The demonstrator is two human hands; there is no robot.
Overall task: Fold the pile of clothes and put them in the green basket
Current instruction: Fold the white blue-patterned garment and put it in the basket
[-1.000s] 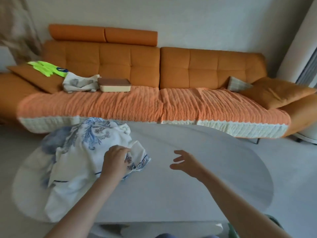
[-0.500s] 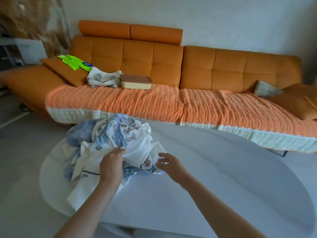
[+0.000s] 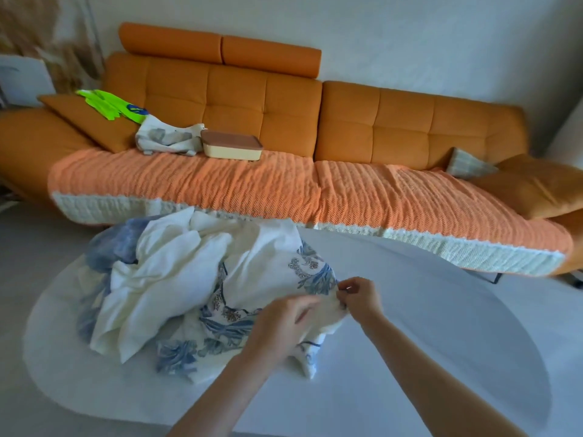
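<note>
View from the head camera. A white oval table fills the foreground, its top smooth and matte. The pile of clothes lies crumpled on the table's left half: plain white pieces on top and a blue fabric at the far left edge. A floral garment, white with blue leaf print, spreads from the pile toward the table's middle.

The left hand grips the near edge of the floral garment, fingers curled into the cloth; motion blur hides the fingertips. The right hand is just beside it, thumb and forefinger pinching the same edge, the other fingers bent. Both forearms are bare.

Behind the table stands a long orange sofa with a tufted back and two bolster headrests on its left section. An orange woven throw with a cream border covers the seat. On the seat's left part rest a cream box with a brown lid and, touching it, a crumpled white-and-grey cloth. A neon-green item lies on the left orange cushion. At the right end sit a small checked cushion and a large orange cushion.

The wall is plain white and the floor pale grey. Blurred dried grasses occupy the upper left corner.
</note>
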